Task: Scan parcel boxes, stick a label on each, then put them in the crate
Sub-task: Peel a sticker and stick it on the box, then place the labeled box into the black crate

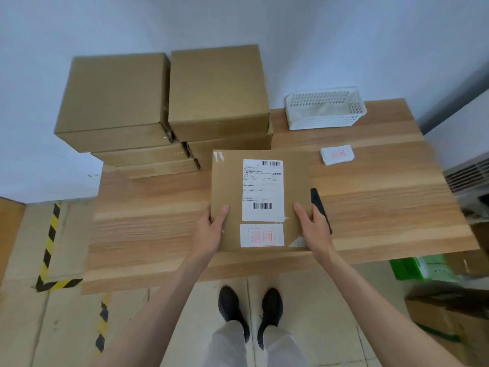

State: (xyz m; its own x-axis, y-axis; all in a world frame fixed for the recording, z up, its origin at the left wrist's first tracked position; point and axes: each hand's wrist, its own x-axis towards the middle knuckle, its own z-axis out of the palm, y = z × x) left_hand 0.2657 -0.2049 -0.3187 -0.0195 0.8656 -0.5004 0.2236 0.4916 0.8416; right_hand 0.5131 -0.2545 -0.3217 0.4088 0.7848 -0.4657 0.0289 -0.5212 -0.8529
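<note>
Both of our hands grip one flat parcel box (230,197), held between them over the worktop (383,207): our left hand (211,229) clasps its left edge with the thumb laid on top, and our right hand (313,229) clasps its right edge the same way. On the box face between our thumbs sits a white shipping label (263,190) with barcodes, and just nearer to us a smaller white sticker with red characters (262,235). Just beyond our right hand's fingers a black scanner (318,205) lies on the worktop, partly hidden by the box edge. Farther out from that hand we see a small stack of red-printed stickers (337,154), and beyond it a white perforated basket (325,108) at the back edge. Ahead of our left hand stand two stacks of brown boxes (164,102), close behind the held parcel. Well off to the right of our right hand, below the worktop, something green (404,268) shows; we cannot tell what it is.
</note>
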